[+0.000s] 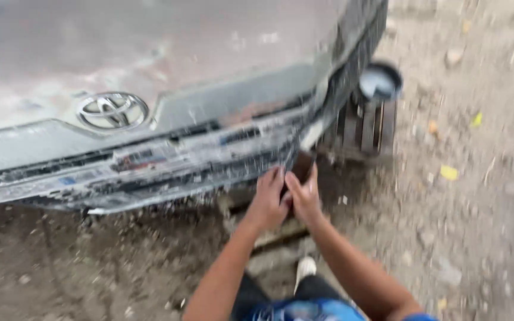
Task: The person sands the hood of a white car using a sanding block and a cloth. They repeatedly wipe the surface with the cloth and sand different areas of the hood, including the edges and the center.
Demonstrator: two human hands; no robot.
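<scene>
On my feed the light is flat, soft daylight, fairly dim, with no hard shadows; only a dark patch sits under the dusty grey car bumper (150,160). Motion blur smears the whole frame, worst along the top and right edge, where the brown dirt ground (477,196) turns to mush. A pale sheen washes out the grey metal car hood (150,47). Both forearms look soft-edged.

Bare forearms, no sleeves showing; blue clothing (304,310) at the lap; white shoe (306,268)
</scene>
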